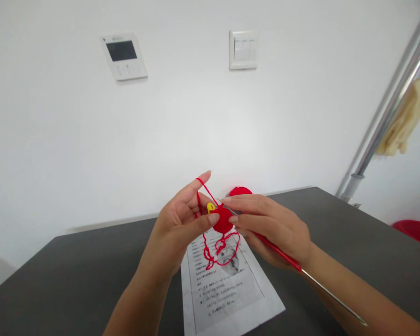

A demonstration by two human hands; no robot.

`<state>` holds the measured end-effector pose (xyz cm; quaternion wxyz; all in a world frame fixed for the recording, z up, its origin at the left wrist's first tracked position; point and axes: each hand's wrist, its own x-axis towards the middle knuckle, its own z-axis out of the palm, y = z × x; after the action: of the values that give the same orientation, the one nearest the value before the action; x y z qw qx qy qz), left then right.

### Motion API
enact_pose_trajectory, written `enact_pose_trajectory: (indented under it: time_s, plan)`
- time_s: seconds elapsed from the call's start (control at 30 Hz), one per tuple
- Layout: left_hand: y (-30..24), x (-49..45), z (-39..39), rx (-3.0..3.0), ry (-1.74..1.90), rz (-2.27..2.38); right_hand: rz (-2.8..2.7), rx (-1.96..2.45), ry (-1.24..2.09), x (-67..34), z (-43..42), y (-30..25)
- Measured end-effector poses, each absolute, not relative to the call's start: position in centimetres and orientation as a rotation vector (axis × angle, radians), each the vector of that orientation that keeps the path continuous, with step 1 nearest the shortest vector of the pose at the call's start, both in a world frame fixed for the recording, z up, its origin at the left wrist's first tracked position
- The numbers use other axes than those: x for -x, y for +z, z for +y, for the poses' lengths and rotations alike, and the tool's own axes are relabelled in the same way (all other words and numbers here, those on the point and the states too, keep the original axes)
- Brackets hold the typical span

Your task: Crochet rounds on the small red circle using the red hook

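My left hand (181,217) pinches a small red crocheted piece (223,220) between thumb and fingers, with red yarn (205,187) looped over the raised index finger. A yellow stitch marker (210,207) hangs on the piece. My right hand (273,226) grips a crochet hook (283,256) with a red handle and metal shaft, its tip at the piece. Loose red yarn (220,249) dangles below, above a printed paper sheet (227,289).
The dark grey table (73,275) stands against a white wall. A red yarn ball (240,191) lies behind my hands. A metal pole (388,112) with pale gloves (404,123) rises at the right, a red object (415,231) beyond the table edge.
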<state>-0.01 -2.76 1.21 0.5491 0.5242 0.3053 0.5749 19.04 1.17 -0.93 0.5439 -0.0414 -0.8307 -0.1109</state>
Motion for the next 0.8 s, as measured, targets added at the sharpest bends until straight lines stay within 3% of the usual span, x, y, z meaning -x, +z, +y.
enact_pose_trajectory:
  time_s: [0.1,0.3,0.8]
  plan:
    - [1.1,0.0,-2.8,-1.307,1.348,0.748,-1.94,0.228,-0.135,-18.6,0.6,-1.1]
    - [0.6,-0.4,-2.9,-1.467,1.402,0.848,-1.734,0.43,0.44,-17.6,-0.1,-1.6]
    - [1.1,-1.8,-2.0,-1.072,1.375,0.623,-1.103,0.297,1.379,-16.2,0.2,-1.7]
